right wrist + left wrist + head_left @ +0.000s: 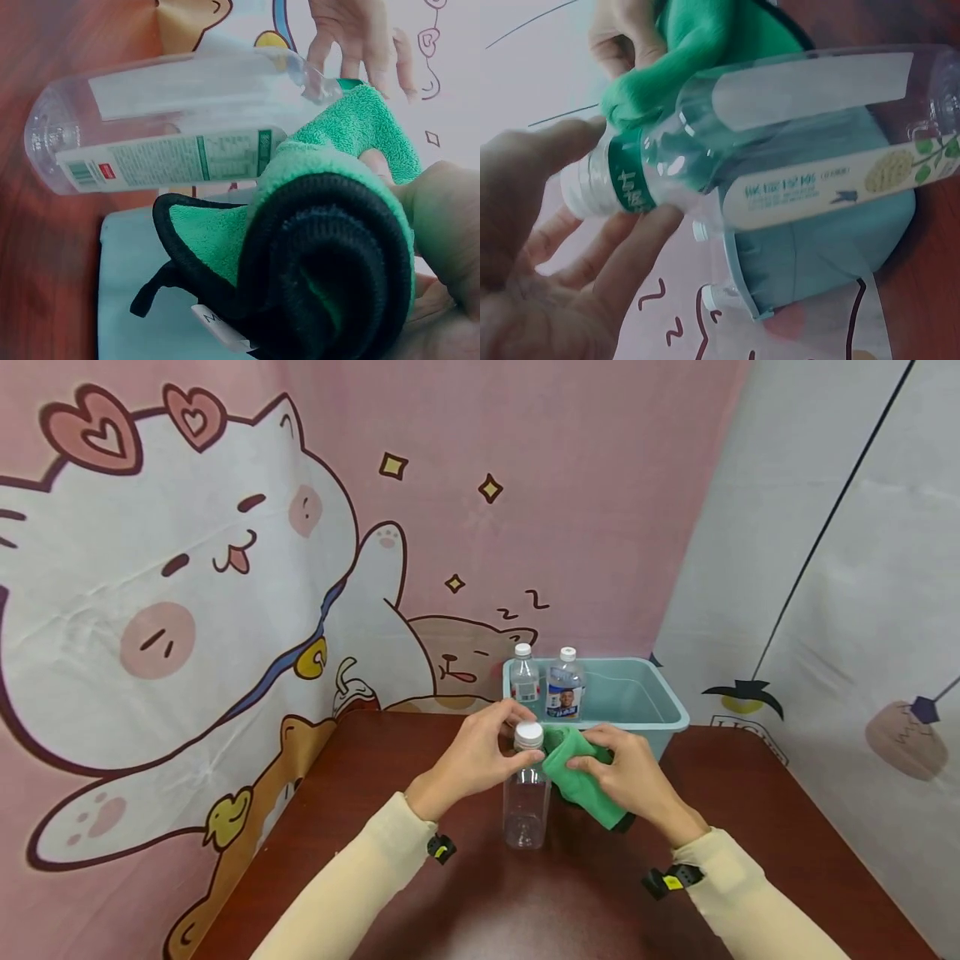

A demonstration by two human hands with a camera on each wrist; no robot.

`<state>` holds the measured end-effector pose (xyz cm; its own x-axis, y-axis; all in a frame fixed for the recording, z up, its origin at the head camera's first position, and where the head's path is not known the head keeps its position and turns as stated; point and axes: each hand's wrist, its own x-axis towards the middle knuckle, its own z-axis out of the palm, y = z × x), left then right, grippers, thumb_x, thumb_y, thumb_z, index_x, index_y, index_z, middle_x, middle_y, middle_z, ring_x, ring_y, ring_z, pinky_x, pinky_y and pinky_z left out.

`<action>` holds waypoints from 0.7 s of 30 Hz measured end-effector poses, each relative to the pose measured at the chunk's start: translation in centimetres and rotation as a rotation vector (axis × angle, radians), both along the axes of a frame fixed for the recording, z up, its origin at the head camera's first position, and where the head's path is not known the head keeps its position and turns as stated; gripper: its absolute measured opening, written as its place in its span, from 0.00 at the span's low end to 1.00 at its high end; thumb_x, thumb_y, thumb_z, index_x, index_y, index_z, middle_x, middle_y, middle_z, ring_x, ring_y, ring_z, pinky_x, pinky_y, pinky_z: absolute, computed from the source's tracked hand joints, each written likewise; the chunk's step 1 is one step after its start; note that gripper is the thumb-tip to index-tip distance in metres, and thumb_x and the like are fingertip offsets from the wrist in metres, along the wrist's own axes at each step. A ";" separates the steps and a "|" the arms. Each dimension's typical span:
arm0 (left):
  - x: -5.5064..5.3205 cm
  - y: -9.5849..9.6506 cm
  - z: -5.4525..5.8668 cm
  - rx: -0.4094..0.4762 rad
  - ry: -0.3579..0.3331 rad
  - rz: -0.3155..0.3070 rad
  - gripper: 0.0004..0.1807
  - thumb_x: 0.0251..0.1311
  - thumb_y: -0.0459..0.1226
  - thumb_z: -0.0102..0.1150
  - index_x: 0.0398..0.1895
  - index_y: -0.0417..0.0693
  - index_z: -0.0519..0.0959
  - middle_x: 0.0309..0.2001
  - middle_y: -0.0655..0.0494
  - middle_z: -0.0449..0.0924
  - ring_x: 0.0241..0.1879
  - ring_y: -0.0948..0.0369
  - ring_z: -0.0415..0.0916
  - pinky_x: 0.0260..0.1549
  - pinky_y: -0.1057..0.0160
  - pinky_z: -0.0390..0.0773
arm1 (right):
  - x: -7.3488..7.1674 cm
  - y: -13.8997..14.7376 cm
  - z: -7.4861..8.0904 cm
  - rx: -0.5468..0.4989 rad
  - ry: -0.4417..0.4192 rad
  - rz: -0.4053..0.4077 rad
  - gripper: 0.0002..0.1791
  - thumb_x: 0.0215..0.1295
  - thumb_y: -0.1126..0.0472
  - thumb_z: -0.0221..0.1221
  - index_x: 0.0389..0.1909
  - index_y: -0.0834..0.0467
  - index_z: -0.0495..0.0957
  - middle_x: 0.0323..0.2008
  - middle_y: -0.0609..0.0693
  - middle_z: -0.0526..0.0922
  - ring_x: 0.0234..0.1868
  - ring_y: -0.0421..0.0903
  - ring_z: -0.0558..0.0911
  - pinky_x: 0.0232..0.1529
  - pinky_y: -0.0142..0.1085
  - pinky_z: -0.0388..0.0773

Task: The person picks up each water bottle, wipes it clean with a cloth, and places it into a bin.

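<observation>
A clear plastic bottle (525,814) with a white cap stands upright on the table. My left hand (480,752) is around its neck, thumb on the near side and fingers beyond. The left wrist view shows the green neck band (630,171) between that thumb and the fingers, and a printed label (840,184) along the side. My right hand (630,777) grips a folded green cloth (581,777) beside the neck, and the cloth touches the bottle there. Black edging and a small loop (154,289) show on the cloth in the right wrist view.
Behind the hands, a light blue plastic basin (630,693) stands at the back of the brown table (360,777). Two capped bottles stand in its left part: one clear bottle (525,675) and one with a blue label (564,697). A cartoon-printed curtain (585,485) hangs behind.
</observation>
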<state>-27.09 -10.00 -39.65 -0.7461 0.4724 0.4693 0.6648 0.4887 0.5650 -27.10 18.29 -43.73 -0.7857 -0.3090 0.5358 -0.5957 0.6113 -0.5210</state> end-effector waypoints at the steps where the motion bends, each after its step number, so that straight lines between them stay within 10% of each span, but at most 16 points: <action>1: 0.0 0.2 -0.1 0.003 0.011 0.014 0.25 0.73 0.41 0.83 0.66 0.46 0.82 0.58 0.48 0.89 0.53 0.54 0.92 0.55 0.49 0.96 | 0.0 0.2 0.0 -0.007 -0.001 -0.007 0.16 0.72 0.61 0.81 0.57 0.58 0.95 0.50 0.54 0.95 0.43 0.45 0.90 0.39 0.33 0.87; 9: -0.1 0.0 -0.2 0.026 -0.012 0.066 0.25 0.68 0.41 0.87 0.65 0.53 0.87 0.52 0.51 0.84 0.53 0.56 0.90 0.57 0.57 0.93 | -0.2 1.1 0.0 -0.026 -0.012 -0.037 0.16 0.75 0.60 0.80 0.59 0.59 0.95 0.53 0.55 0.95 0.42 0.45 0.90 0.39 0.32 0.87; 21: -0.8 -1.1 0.0 -0.009 -0.017 -0.025 0.25 0.73 0.40 0.82 0.70 0.61 0.90 0.63 0.60 0.92 0.60 0.60 0.88 0.62 0.56 0.90 | -0.3 1.2 0.3 -0.068 -0.066 -0.034 0.24 0.76 0.59 0.79 0.69 0.56 0.91 0.62 0.57 0.95 0.48 0.49 0.94 0.44 0.31 0.89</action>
